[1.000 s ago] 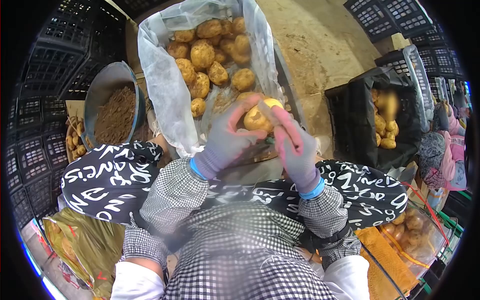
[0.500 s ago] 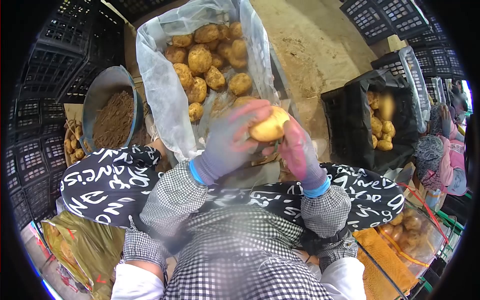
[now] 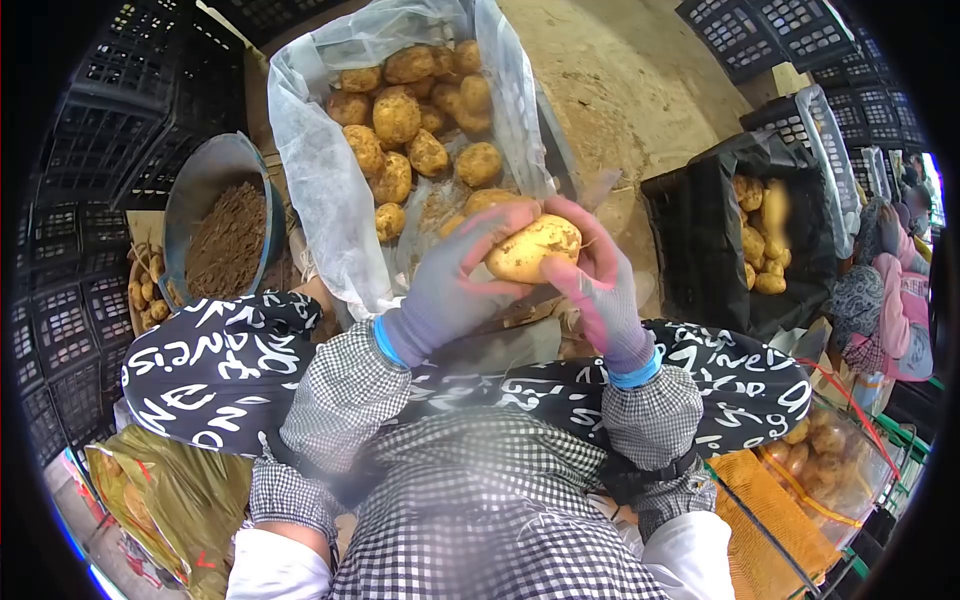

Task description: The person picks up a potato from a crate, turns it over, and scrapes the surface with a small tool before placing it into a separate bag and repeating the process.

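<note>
Between my two gloved hands is a pale yellow potato (image 3: 532,252) with brown dirt specks at its right end. My left hand (image 3: 455,275), in a grey and pink glove, wraps round its left side. My right hand (image 3: 603,285), in a matching glove, grips its right end with the thumb on the near face. Just beyond them stands a crate lined with white sheeting (image 3: 320,150), holding several dirt-covered potatoes (image 3: 397,118). One or two potatoes in it are partly hidden behind my hands.
On the left, a tub (image 3: 205,160) holds brown soil. To the right, a black-lined crate (image 3: 690,230) contains cleaner potatoes (image 3: 757,245). Black crates (image 3: 110,130) are stacked at far left. A co-worker in pink (image 3: 905,300) sits at far right, near bagged potatoes (image 3: 815,455).
The potato has turned in my hands, so a dirt-specked face now shows. My right fingers have moved up over its far side, and the thumb has come onto the near face.
</note>
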Action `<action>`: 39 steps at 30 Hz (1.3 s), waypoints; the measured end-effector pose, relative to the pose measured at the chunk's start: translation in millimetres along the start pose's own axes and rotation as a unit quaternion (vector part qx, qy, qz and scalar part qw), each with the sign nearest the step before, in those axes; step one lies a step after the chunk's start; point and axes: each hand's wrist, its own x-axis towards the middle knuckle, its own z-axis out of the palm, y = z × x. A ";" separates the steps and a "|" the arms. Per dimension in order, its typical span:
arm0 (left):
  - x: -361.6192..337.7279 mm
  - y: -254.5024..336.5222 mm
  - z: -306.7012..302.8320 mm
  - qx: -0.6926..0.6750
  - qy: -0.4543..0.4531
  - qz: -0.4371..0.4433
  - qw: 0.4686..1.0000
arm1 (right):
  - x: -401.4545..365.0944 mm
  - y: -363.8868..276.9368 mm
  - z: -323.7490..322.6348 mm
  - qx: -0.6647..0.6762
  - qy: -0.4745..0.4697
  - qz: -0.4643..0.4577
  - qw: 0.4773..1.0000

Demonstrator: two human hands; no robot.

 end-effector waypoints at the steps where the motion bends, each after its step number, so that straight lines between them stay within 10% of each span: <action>1: -1.7 1.5 0.2 0.035 0.007 0.000 0.999 | -0.6 -1.3 -0.3 -0.017 0.003 0.010 1.000; 8: -5.9 7.2 5.5 0.111 -0.003 0.024 0.994 | 4.3 4.3 -18.4 -0.200 0.011 -0.010 0.980; 14: 1.8 -4.5 -2.4 0.029 -0.021 0.067 0.997 | -5.2 3.1 -4.4 -0.007 0.104 0.116 0.988; 17: 18.7 -27.8 -30.0 -0.236 0.158 -0.143 0.948 | -4.7 -11.8 -52.2 0.128 0.171 0.007 0.977; 22: 47.4 -133.8 -60.8 0.229 0.058 -0.289 0.928 | -29.8 -50.3 -173.1 0.369 0.297 -0.248 0.845; 26: 82.0 -176.7 -28.2 0.440 -0.108 -0.321 0.831 | -31.5 -55.5 -159.5 0.291 0.331 -0.256 0.860; 29: 120.2 -190.1 -3.7 0.401 0.065 -0.301 0.863 | -30.4 -47.0 -144.7 0.251 0.301 -0.226 0.892; 34: 154.0 -224.5 1.9 0.480 0.060 -0.271 0.832 | -11.6 -44.9 -115.9 0.235 0.325 -0.162 0.902; 36: 155.3 -260.7 -20.2 0.080 0.076 -0.300 0.948 | -6.0 -42.2 -112.0 0.209 0.313 -0.162 0.912; 39: 135.1 -233.0 -29.2 -0.081 0.042 -0.175 0.980 | 0.0 -34.7 -98.3 0.159 0.274 -0.152 0.936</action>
